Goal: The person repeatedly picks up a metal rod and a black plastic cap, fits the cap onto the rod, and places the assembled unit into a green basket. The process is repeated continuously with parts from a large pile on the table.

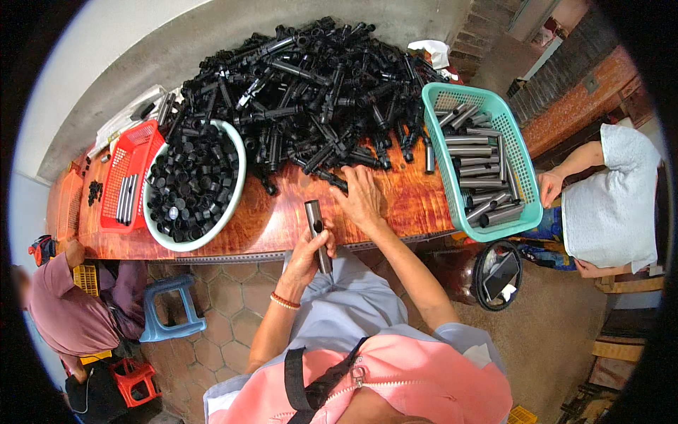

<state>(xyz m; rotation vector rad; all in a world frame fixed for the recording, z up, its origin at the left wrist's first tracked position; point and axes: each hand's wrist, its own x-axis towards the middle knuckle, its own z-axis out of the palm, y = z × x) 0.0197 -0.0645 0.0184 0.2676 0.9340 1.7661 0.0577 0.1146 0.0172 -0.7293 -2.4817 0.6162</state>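
Observation:
My left hand (308,248) grips a metal tube (313,214) with a dark opening in its side, held over my lap in front of the table's edge. At the near side of a large heap of black plastic parts (318,100), my right hand (360,199) touches one black part (337,181) with its fingertips; whether the fingers have closed on it is hard to tell. A round pale bowl (241,159) full of small black caps (193,183) stands to the left. On the right, a turquoise plastic basket (531,183) holds several metal tubes (471,151).
A red basket (108,196) with metal tubes stands beyond the bowl. One person (609,201) stands at the right, another (69,312) sits at the left. A blue stool (172,305) and a bin (516,297) stand on the floor beside the table (265,228).

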